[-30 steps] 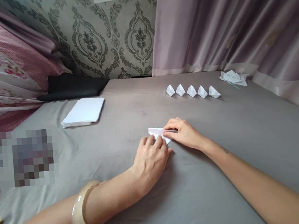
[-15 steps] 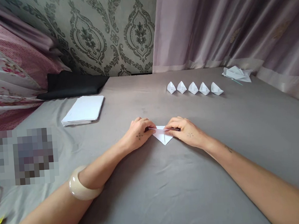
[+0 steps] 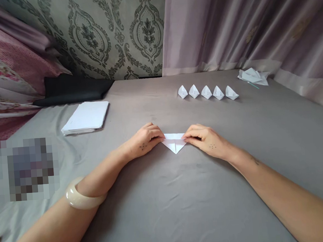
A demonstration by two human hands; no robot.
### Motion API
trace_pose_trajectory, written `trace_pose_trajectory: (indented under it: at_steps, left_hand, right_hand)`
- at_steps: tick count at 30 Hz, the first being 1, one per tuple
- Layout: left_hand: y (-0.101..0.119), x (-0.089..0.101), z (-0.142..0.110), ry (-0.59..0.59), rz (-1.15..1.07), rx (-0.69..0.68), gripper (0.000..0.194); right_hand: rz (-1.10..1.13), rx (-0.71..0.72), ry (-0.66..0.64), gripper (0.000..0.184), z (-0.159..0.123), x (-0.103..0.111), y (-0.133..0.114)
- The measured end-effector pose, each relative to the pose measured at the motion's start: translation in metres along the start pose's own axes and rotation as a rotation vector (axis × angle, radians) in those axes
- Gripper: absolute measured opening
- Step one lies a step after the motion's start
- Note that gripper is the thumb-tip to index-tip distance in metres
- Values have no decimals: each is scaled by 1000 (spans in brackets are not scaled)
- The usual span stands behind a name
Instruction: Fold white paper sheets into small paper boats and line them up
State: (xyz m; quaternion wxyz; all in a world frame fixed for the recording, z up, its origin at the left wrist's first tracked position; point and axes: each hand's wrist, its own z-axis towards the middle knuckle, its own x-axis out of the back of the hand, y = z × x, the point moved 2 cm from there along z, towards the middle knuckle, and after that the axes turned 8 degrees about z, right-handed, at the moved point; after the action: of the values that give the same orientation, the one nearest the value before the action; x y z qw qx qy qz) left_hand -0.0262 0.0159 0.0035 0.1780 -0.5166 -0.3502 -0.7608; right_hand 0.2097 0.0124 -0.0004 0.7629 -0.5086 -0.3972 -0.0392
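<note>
A folded white sheet of paper lies in front of me on the grey cloth, its point towards me and a flat strip along its far edge. A crease runs down its middle. My left hand pinches the left corner between thumb and fingers. At the right corner, my right hand pinches the paper the same way. Both hands are closed, and the fingertips cover the two corners. A cream bangle circles my left forearm.
Several small folded paper boats stand in a row beyond my right hand. A paper stack lies at the left, near a black folded cloth. More folded paper sits at the far right beside a thin greenish stick.
My hands have moved apart, out to the paper's two side corners. More of the flat strip along its far edge now shows. The whole view has shifted slightly.
</note>
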Motion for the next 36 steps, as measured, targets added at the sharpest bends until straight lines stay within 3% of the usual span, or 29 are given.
trace_pose_trajectory:
  at_steps: [5,14,19,24,26,30,36]
  left_hand:
    - [2,2,-5,15,117,-153,31]
    - [21,11,-8,-204,421,-252,36]
    - [41,13,-12,-285,547,-129,23]
    - [62,1,-11,-180,680,42,33]
    - [67,-5,-10,-154,703,51,35]
    - [70,-11,-9,-176,704,46,28]
    - [68,-3,-11,-149,654,67,30]
  right_hand:
    - [-134,122,-47,28,-7,1,-4]
    - [-440,102,-131,31,-14,1,-19]
    - [-630,118,-159,35,-22,0,-34]
    - [-778,58,-37,35,-19,-18,-49]
    - [-822,30,23,41,-17,-29,-55]
    - [-827,-29,21,44,-15,-43,-60]
    - [-783,-52,-26,42,-20,-33,-57]
